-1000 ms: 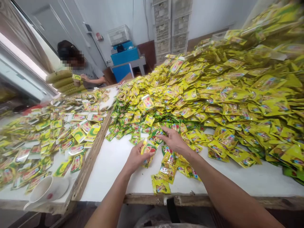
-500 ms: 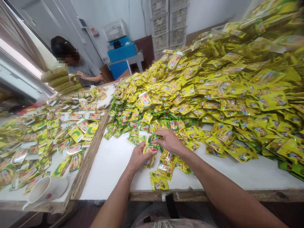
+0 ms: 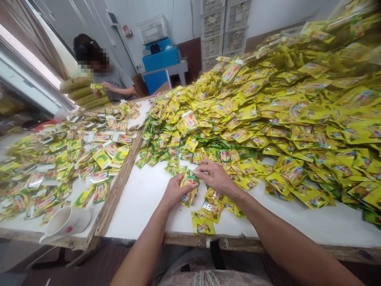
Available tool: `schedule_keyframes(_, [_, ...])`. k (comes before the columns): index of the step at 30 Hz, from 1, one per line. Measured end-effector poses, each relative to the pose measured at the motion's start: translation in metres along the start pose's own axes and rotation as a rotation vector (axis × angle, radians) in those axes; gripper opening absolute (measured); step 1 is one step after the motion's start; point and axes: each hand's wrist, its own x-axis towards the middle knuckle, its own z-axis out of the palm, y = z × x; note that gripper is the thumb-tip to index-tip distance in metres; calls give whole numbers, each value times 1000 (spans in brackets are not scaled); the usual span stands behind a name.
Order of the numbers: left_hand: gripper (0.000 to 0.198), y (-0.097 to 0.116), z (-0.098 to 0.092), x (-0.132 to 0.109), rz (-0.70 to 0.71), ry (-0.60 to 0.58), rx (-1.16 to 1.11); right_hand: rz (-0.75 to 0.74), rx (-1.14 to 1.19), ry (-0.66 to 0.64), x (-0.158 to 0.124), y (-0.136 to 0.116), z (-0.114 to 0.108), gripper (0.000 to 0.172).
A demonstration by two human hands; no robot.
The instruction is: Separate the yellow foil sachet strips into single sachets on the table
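Observation:
My left hand [image 3: 175, 192] is closed on small packets, a green one [image 3: 189, 180] over a yellow one, just above the white table [image 3: 139, 194]. The fingertips of my right hand [image 3: 212, 174] are pinched together at the upper right corner of the green packet. Yellow packets [image 3: 203, 223] lie on the table below and right of my hands. Beyond them, green packets [image 3: 172, 153] border a large heap of yellow packets [image 3: 253, 115] that rises to the right.
Left of a wooden edge strip [image 3: 119, 190], flat yellow and green packs [image 3: 101, 159] are spread about, with a white cup [image 3: 67, 222] near the front. A person [image 3: 116, 81] holds a pack at the far left. Crates [image 3: 212, 35] stand behind.
The view has shifted slightly, moving the scene rightward. My right hand has brought a green packet onto the ones in my left hand. The other person's pack is now held out flat.

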Motion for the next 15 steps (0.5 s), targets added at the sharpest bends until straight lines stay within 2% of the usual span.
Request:
schedule_keyframes(2, [34, 0, -2, 1, 32, -4, -4, -36, -9, -114, -2, -7, 3, 27])
schedule_keyframes(4, [32, -1, -2, 1, 63, -5, 4, -61, 6, -163, -4, -13, 5, 27])
schedule_keyframes(7, [29, -6, 3, 1, 74, 0, 37, -20, 46, -131, -6, -17, 9, 13])
schedule_keyframes(10, [28, -2, -1, 4, 45, -38, 91, 33, 82, -120, -7, -17, 10, 20])
schedule_keyframes(12, [27, 14, -21, 8, 15, -48, 205, 45, 122, -62, -6, -14, 9, 25])
schedule_keyframes(13, [27, 27, -38, 10, 13, 1, 295, 49, 138, -6, -5, -12, 7, 26])
schedule_keyframes(14, [26, 45, -58, 11, 29, 106, 413, 55, 146, 62, -3, -9, 4, 24])
schedule_keyframes(15, [27, 64, -80, 13, 81, 317, 526, 66, 143, 131, -2, -5, 1, 21])
